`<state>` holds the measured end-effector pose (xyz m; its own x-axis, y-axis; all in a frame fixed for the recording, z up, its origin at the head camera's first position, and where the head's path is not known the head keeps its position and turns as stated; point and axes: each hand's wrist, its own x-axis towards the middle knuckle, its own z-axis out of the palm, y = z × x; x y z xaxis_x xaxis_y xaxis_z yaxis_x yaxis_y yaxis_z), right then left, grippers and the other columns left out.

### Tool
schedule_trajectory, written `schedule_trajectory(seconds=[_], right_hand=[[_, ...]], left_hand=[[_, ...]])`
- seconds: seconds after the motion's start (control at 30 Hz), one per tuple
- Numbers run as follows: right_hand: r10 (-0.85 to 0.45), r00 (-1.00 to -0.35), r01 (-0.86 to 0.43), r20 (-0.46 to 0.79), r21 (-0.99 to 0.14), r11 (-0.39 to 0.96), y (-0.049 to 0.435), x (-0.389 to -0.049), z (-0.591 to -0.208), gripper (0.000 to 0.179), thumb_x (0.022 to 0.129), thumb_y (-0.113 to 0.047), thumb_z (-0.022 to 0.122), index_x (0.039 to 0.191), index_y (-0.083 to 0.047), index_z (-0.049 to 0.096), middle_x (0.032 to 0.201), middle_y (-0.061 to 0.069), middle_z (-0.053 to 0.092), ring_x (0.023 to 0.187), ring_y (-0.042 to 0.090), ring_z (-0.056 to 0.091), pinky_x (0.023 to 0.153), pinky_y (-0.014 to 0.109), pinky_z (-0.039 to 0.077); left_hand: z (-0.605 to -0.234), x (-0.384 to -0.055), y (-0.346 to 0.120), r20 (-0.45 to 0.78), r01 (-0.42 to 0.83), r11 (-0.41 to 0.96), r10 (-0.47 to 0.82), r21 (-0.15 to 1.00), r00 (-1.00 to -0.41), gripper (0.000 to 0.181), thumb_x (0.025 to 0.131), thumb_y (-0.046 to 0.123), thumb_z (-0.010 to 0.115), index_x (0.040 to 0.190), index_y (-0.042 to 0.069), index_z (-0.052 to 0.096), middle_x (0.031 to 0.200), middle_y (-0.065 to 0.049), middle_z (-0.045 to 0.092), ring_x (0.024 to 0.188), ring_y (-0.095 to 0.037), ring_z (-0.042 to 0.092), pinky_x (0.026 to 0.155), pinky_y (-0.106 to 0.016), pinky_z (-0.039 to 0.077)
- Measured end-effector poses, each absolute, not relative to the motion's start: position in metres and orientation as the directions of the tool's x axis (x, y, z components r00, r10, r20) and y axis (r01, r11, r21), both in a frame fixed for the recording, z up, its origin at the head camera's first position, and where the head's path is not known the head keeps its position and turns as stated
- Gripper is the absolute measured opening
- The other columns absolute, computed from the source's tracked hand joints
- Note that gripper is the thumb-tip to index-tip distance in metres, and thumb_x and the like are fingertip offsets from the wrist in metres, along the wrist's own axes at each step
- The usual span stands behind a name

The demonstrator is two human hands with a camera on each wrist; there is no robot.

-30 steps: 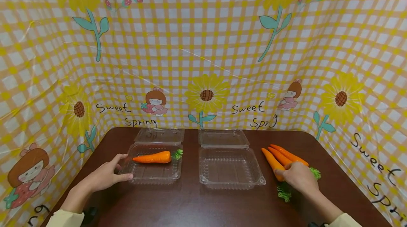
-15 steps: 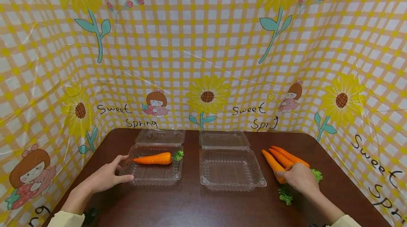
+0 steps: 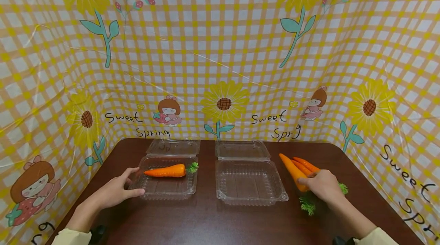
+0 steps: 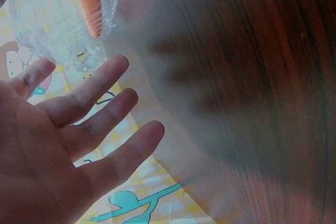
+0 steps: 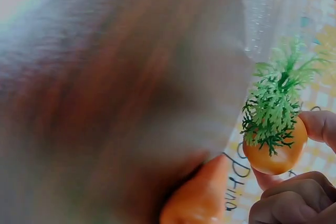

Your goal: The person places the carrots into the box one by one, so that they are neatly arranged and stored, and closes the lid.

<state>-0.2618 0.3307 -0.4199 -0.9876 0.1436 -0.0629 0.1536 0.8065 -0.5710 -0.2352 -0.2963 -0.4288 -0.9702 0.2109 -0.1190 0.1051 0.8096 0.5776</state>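
Observation:
My right hand (image 3: 324, 187) pinches an orange carrot (image 3: 290, 169) near its leafy end, between thumb and fingers. In the right wrist view the held carrot (image 5: 277, 156) shows its round top and green fronds, apart from another carrot (image 5: 197, 200) below. Two carrots (image 3: 302, 167) lie beyond the right hand, partly covered by it. On the left, my left hand (image 3: 117, 189) rests at the side of an open clear plastic clamshell container (image 3: 168, 189), its fingers loosely spread. Inside that container lies one carrot (image 3: 166, 171) with green fronds.
A second clear clamshell container (image 3: 251, 186), lid (image 3: 242, 149) folded back, stands between the left container and the loose carrots. Both are on a dark brown table (image 3: 206, 222). A checked, flowered cloth (image 3: 192, 46) rises behind and along both sides.
The right hand has moved slightly up and left with the gripped carrot, which now stands apart from its former spot and covers more of the other carrots. The left hand stays put.

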Motion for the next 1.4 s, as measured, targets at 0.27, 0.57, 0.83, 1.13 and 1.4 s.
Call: schedule_trajectory(seconds=[0.27, 0.57, 0.83, 1.13, 1.4], right_hand=[[0.108, -0.993, 0.119, -0.055, -0.594, 0.795, 0.327, -0.266, -0.397, 0.056, 0.086, -0.042, 0.074, 0.108, 0.009, 0.071, 0.099, 0.022, 0.068, 0.074, 0.024, 0.057, 0.059, 0.031, 0.043], [0.054, -0.998, 0.067, -0.039, -0.581, 0.811, 0.312, -0.272, -0.372, 0.058, 0.089, -0.044, 0.072, 0.114, 0.009, 0.070, 0.117, 0.029, 0.066, 0.090, 0.029, 0.061, 0.068, 0.035, 0.048], [0.002, -0.999, 0.032, -0.051, -0.605, 0.796, 0.292, -0.278, -0.355, 0.059, 0.089, -0.043, 0.073, 0.119, 0.007, 0.070, 0.128, 0.030, 0.062, 0.108, 0.043, 0.061, 0.082, 0.048, 0.052], [-0.063, -0.997, -0.018, -0.054, -0.594, 0.804, 0.262, -0.290, -0.339, 0.056, 0.086, -0.040, 0.074, 0.119, 0.006, 0.070, 0.123, 0.027, 0.067, 0.102, 0.035, 0.065, 0.077, 0.040, 0.054], [-0.123, -0.991, -0.069, -0.044, -0.624, 0.779, 0.235, -0.306, -0.334, 0.049, 0.086, -0.030, 0.075, 0.116, 0.007, 0.070, 0.104, 0.019, 0.073, 0.061, 0.016, 0.046, 0.054, 0.030, 0.035]], left_hand=[[-0.428, -0.234, -0.295, -0.115, 0.104, 0.798, 0.212, 0.594, -0.971, 0.087, 0.091, 0.047, 0.072, 0.154, 0.004, 0.030, 0.123, -0.024, 0.063, 0.113, -0.041, 0.062, 0.086, -0.057, 0.052], [-0.430, -0.236, -0.296, -0.108, 0.106, 0.792, 0.212, 0.601, -0.971, 0.088, 0.090, 0.046, 0.073, 0.154, 0.004, 0.029, 0.125, -0.024, 0.061, 0.114, -0.041, 0.061, 0.086, -0.056, 0.052], [-0.429, -0.238, -0.296, -0.112, 0.105, 0.793, 0.213, 0.600, -0.971, 0.089, 0.090, 0.046, 0.073, 0.155, 0.005, 0.029, 0.126, -0.024, 0.060, 0.114, -0.040, 0.060, 0.086, -0.056, 0.052], [-0.431, -0.239, -0.296, -0.109, 0.114, 0.797, 0.220, 0.594, -0.969, 0.093, 0.091, 0.047, 0.073, 0.158, 0.003, 0.025, 0.131, -0.026, 0.058, 0.119, -0.041, 0.057, 0.088, -0.058, 0.051], [-0.430, -0.238, -0.295, -0.117, 0.115, 0.804, 0.224, 0.584, -0.968, 0.096, 0.091, 0.048, 0.072, 0.159, 0.001, 0.023, 0.134, -0.029, 0.056, 0.123, -0.045, 0.055, 0.093, -0.062, 0.048]])
